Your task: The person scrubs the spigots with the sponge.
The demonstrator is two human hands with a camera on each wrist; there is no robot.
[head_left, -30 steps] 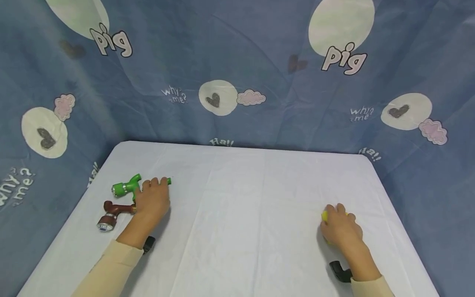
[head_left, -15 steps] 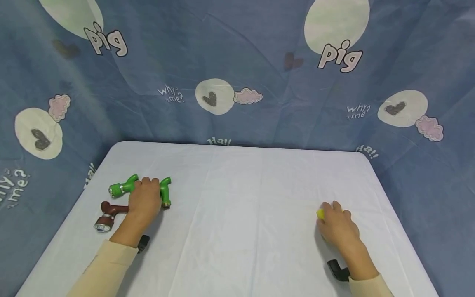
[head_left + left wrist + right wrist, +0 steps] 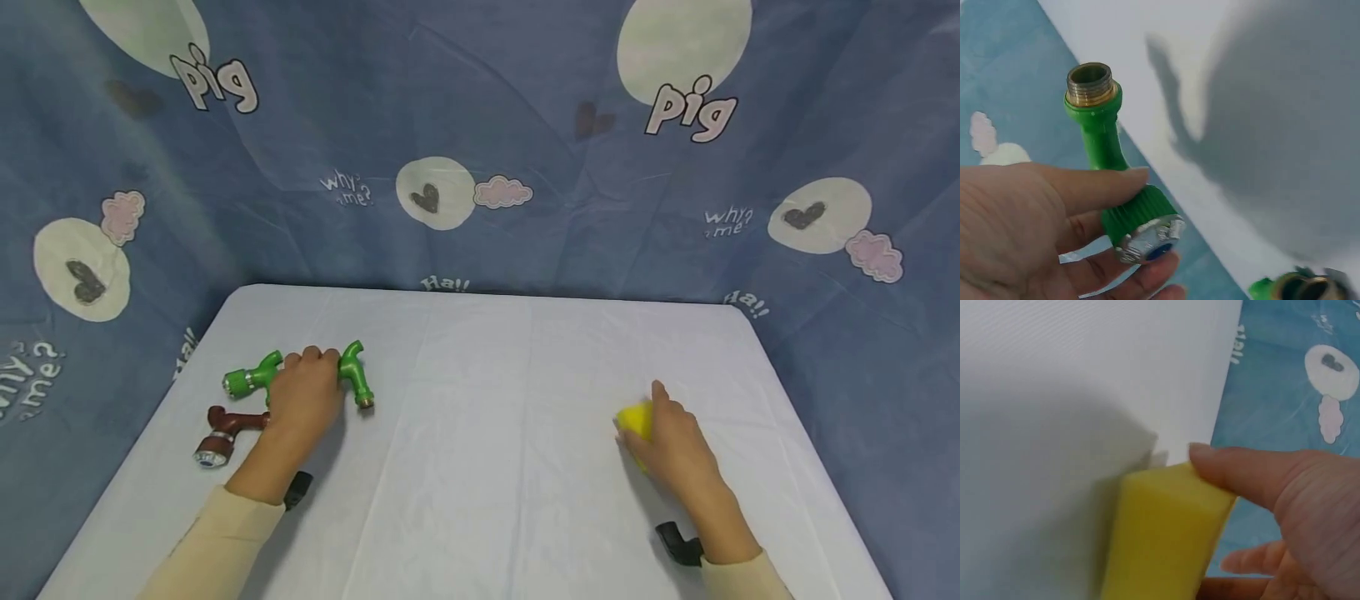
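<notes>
My left hand (image 3: 307, 392) holds a green faucet (image 3: 356, 377) over the left part of the table. The left wrist view shows the thumb across the faucet's green body (image 3: 1105, 145), above its ribbed, silver-capped knob, with the brass threaded end pointing up. A second green faucet (image 3: 242, 382) lies just left of that hand, partly hidden by it. Nearer the front lies a brown faucet (image 3: 238, 422), its end behind the hand. On the right, my right hand (image 3: 684, 446) grips a yellow sponge (image 3: 635, 419), with the thumb on the sponge's edge (image 3: 1166, 531) in the right wrist view.
A white cloth covers the table (image 3: 480, 400). Blue printed fabric (image 3: 510, 250) hangs behind it and along both sides. Black wrist camera pieces (image 3: 678, 546) stick out beside both forearms.
The held green faucet has come out from behind my left hand and swung to the right. My right hand has shifted left and turned, showing more of the sponge.
</notes>
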